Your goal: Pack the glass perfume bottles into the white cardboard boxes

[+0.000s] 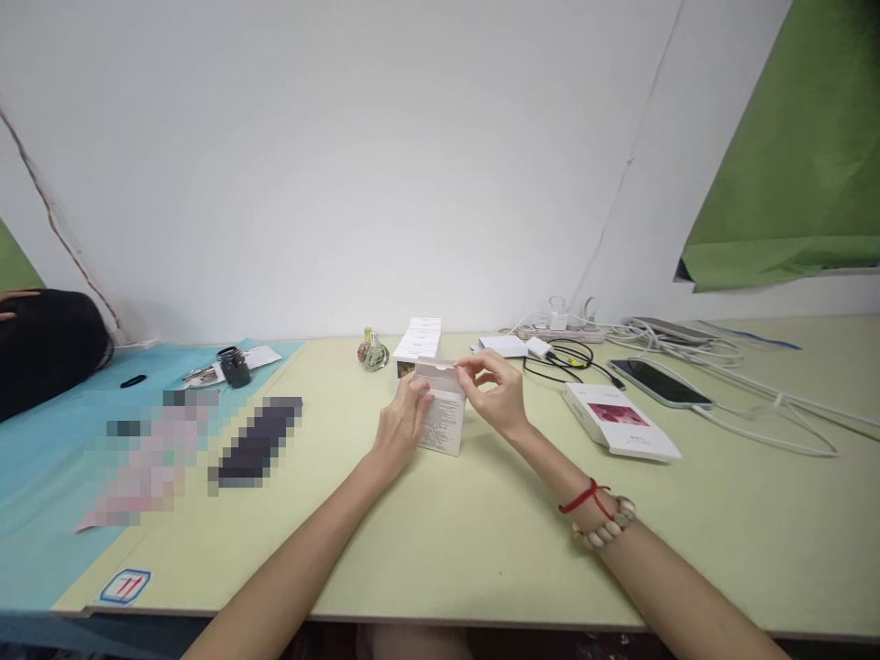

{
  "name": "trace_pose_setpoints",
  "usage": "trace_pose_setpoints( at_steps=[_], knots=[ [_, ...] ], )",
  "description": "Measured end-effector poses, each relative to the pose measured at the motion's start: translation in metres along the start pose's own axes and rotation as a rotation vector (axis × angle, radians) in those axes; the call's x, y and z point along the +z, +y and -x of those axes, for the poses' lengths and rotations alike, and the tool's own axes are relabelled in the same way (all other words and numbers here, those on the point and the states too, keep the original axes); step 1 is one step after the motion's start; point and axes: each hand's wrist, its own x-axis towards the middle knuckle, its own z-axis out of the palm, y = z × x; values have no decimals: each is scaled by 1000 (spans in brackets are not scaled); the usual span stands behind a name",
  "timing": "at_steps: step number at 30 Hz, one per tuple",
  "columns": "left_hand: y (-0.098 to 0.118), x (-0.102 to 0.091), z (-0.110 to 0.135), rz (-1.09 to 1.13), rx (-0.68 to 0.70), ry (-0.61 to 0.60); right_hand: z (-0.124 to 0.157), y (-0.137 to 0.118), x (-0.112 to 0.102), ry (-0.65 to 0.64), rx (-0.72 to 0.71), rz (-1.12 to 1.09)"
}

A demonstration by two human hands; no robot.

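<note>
A small white carton [444, 423] with fine print on its face stands upright on the table, between my two hands. My left hand [404, 417] grips its left side with fingers closed. At its top, my right hand [496, 390] pinches the flap [440, 374] at the right corner between thumb and fingers. Behind the carton, a row of white boxes [421, 341] runs back toward the wall. Two small glass perfume bottles [375, 353] stand to the left of that row.
To the right lie a white box with a pink picture [619, 422], a phone [660, 382], cables [776, 403] and a power strip [560, 332]. On the left are a dark jar [234, 367] on blue cloth [41, 495], blurred items, and a black bag [48, 348] with part of another person's hand.
</note>
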Motion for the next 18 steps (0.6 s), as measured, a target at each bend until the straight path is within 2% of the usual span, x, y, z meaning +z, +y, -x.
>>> trace_pose_setpoints(
  at_steps=[3,6,9,11,13,15,18],
  knots=[
    [3,-1,0,18,-38,4,0,3,-1,-22,-47,6],
    [4,-2,-2,9,-56,-5,1,7,-1,19,-119,72],
    [4,-1,-3,-10,-63,12,4,11,-3,73,-325,237],
    [2,0,-3,-42,-66,46,6,12,-3,56,-493,335],
    [0,1,-3,-86,-57,90,8,13,-2,15,-600,381],
    [-3,1,-3,-131,-35,134,9,13,0,-18,-619,385],
    [-7,0,-3,-185,5,145,10,15,3,-46,-567,355]
  ],
)
